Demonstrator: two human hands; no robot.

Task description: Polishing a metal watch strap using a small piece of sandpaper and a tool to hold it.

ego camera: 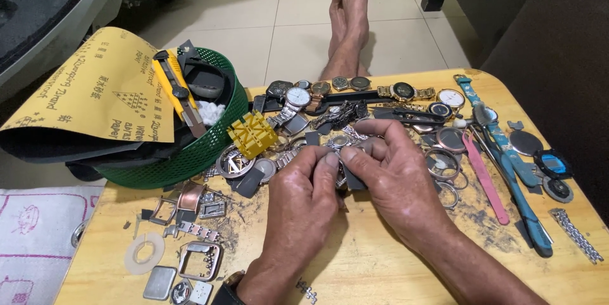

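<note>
Left hand (304, 181) and right hand (393, 172) both pinched on a small dark strip (353, 178), long axis upright, over the wooden table (380, 260).

Counts of the things on the worktop (380, 267)

There are two hands, one green basket (190, 153), one yellow knife (177, 92), one yellow sandpaper sheet (95, 89), one yellow plastic holder (252, 134), one pink strap (485, 178), two bare feet (349, 7), and about seven watches in a row (355, 89).

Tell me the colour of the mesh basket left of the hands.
Green; the basket shows in the head view, holding a yellow utility knife.
</note>
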